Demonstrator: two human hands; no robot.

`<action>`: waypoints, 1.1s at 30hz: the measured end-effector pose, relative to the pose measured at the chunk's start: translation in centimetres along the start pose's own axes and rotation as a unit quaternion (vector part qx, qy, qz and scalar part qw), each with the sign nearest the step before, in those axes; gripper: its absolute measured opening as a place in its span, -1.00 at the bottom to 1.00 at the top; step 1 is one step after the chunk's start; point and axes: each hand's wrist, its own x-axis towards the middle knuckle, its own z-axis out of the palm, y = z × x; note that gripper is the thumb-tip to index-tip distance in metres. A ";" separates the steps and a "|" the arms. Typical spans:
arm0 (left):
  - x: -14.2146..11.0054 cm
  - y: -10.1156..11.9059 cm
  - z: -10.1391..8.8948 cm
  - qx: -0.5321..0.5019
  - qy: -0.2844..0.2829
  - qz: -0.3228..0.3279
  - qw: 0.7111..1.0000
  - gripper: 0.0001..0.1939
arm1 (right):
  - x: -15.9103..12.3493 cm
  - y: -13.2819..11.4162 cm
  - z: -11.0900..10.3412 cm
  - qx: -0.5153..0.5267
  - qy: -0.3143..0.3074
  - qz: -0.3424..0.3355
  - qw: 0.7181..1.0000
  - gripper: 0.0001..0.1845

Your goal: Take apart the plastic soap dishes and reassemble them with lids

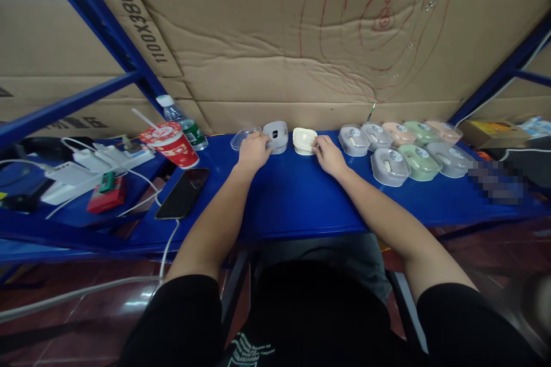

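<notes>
My left hand (253, 152) is closed at the left edge of a small grey container (279, 144), which has a dark oval spot on its inside face. Its fingers are partly hidden from this angle. Behind that hand, and partly covered by it, lies a clear plastic lid (239, 139). My right hand (329, 156) pinches the right side of an open cream-coloured container (304, 143) standing on the blue table (297, 200). The two containers sit a short gap apart.
Several lidded boxes in grey, pink and green, one a grey box (390, 167), stand to the right. On the left are a red cup (183, 149) with a straw, a water bottle (189, 129), a phone (183, 192) and a power strip (69, 180). Cardboard (241, 57) backs the table.
</notes>
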 end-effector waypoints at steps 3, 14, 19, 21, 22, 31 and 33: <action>-0.1 0.6 -0.6 0.012 -0.032 -0.017 0.999 -0.75 | 0.1 0.0 -0.3 -0.027 -0.001 0.015 1.000 -0.79; -0.2 1.7 -1.5 0.015 -0.053 -0.048 0.997 -0.76 | 0.2 0.3 -0.2 -0.070 -0.056 0.045 0.995 -0.81; -0.2 1.6 -1.4 0.018 -0.048 -0.043 0.998 -0.75 | 0.4 0.9 -0.1 -0.043 -0.014 0.055 0.997 -0.80; -0.2 1.6 -1.5 0.017 -0.048 -0.044 0.998 -0.75 | 0.6 1.4 0.2 -0.023 -0.002 0.057 0.998 -0.82; -0.2 1.6 -1.5 0.016 -0.049 -0.046 0.998 -0.74 | 0.6 1.6 0.3 -0.013 -0.002 0.058 0.998 -0.83; -0.5 2.5 -2.0 0.017 -0.051 -0.057 0.997 -0.75 | 1.1 3.6 1.5 0.038 -0.041 0.033 0.998 -0.79; -0.4 2.5 -1.9 0.013 -0.049 -0.062 0.997 -0.74 | 1.2 3.9 1.6 0.042 -0.039 0.032 0.998 -0.78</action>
